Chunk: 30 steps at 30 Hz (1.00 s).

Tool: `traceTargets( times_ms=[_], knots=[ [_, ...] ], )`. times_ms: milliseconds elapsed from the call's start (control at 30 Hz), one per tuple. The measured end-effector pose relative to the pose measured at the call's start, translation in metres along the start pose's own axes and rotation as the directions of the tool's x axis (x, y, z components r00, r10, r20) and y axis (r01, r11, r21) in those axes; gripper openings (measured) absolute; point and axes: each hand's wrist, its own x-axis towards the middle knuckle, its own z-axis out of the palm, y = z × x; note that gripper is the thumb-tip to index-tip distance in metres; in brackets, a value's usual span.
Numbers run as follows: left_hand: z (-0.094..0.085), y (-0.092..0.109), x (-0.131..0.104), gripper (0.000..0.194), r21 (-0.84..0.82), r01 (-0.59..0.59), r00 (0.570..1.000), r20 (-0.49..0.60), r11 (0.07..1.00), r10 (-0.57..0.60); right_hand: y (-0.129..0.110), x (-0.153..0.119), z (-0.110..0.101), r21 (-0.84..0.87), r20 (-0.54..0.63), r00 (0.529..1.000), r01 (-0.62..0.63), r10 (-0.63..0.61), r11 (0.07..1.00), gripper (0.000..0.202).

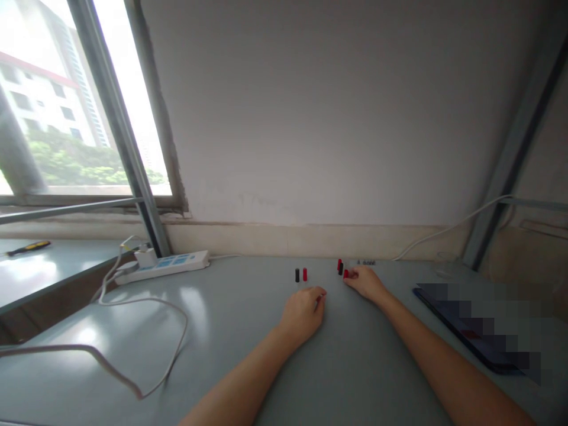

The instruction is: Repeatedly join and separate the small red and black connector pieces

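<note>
My right hand (364, 281) reaches to the back of the table, thumb and fingers closed on a small red cylinder (345, 274). Just left of it stand a black cylinder (341, 269) and another red one (339, 264), close together. My left hand (304, 312) rests nearer to me with its fingers curled closed; what they hold, if anything, is hidden. Beyond that hand, a separate black cylinder (297, 275) and red cylinder (305, 274) stand upright side by side with a small gap.
A white power strip (164, 267) with a plugged-in adapter lies at the back left, its cable (184, 331) looping over the table (231, 331). A dark flat tablet-like object (470, 337) lies at right. Small dark bits (367, 262) sit by the wall.
</note>
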Motion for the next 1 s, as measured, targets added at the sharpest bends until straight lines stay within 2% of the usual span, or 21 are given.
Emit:
traceTargets(
  times_ms=[267,700,900,1000],
  knots=[
    [-0.001,0.003,-0.001,0.031,0.027,-0.002,1.0,0.019,1.0,0.002,0.001,0.003,0.007,0.06,-0.008,1.0,-0.006,0.006,0.998,0.012],
    [-0.002,0.004,-0.002,0.03,0.017,0.008,1.0,0.024,1.0,-0.008,0.002,0.005,0.011,0.029,-0.01,1.0,-0.029,0.029,0.999,0.011],
    [-0.001,0.005,-0.001,0.031,0.009,0.012,1.0,0.028,1.0,-0.012,0.011,0.006,0.01,-0.052,-0.001,1.0,-0.03,0.03,0.998,0.006],
    [-0.001,0.005,-0.002,0.031,0.011,0.019,0.999,0.034,1.0,-0.02,0.014,0.006,0.009,-0.093,0.002,0.999,-0.032,0.033,0.995,0.012]
  ],
)
